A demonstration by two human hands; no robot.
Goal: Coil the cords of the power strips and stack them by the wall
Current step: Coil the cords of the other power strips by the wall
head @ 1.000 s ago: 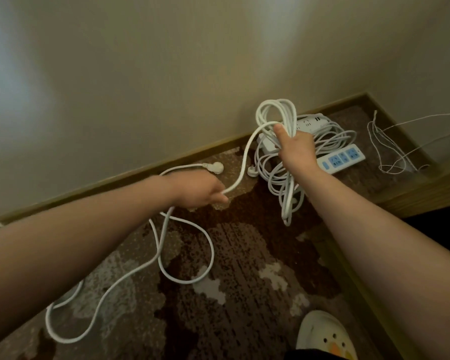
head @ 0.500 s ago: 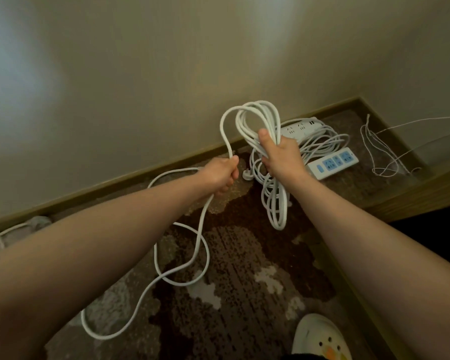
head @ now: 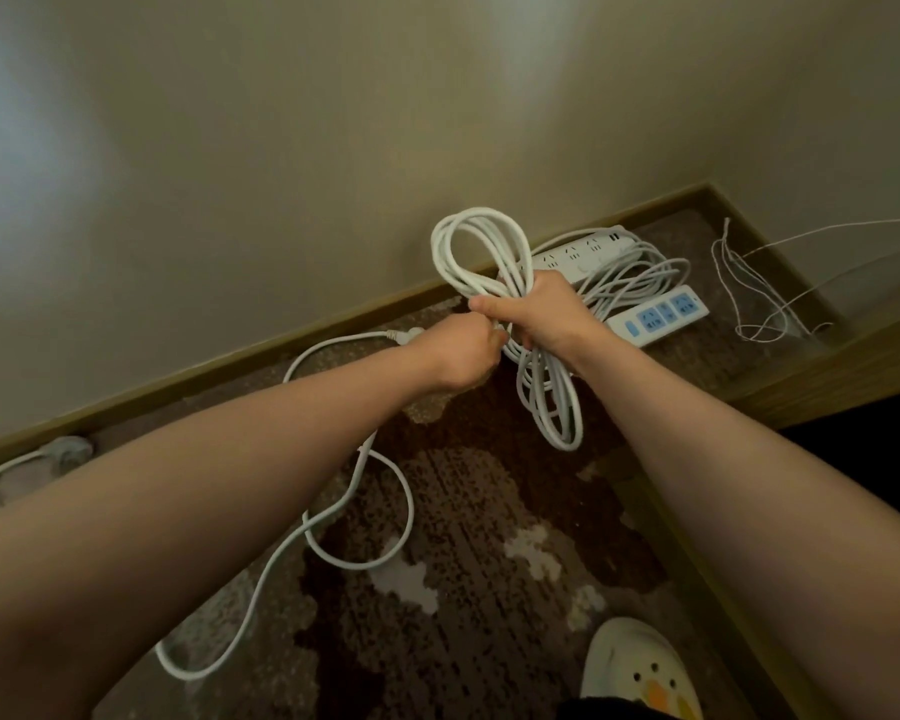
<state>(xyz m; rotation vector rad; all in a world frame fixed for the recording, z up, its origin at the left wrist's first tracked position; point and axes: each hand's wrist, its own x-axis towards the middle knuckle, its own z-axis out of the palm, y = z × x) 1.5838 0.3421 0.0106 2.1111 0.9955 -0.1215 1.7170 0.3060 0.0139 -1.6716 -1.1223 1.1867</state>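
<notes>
1. At the far left, by the baseboard (head: 188, 379), a white cord end (head: 1, 467) lies on the floor beside a blurred pale object I cannot make out.
2. The loose white cord (head: 333, 511) trails over the patterned brown floor (head: 489, 563), looping once under my left forearm and curving back toward the lower left. Another stretch arcs along the baseboard to a white plug (head: 404, 335) lying just beside my left hand.
3. My left hand (head: 458, 356) is curled around the loose cord, fingers closed on it, right up against my right hand.
4. My right hand (head: 544, 309) grips the coiled bundle (head: 489, 252) at its middle, fingers wrapped round the strands and thumb laid across them. One set of loops stands up above my fist against the wall (head: 333, 148), and the other set hangs down below it, clear of the floor.
5. Behind my right hand, close to the wall, a white power strip (head: 588, 249) lies against the baseboard with its thin cord (head: 640, 275) heaped in loose rings beside it.
6. Just to the right, a second white strip with blue sockets (head: 658, 317) lies on the floor, touching that heap of cord.
7. Farther right, in the corner, thin white wires (head: 749, 293) lie tangled, some running off to the right edge.
8. At the bottom right, the toe of a white slipper (head: 630, 662) with a duck face shows.
</notes>
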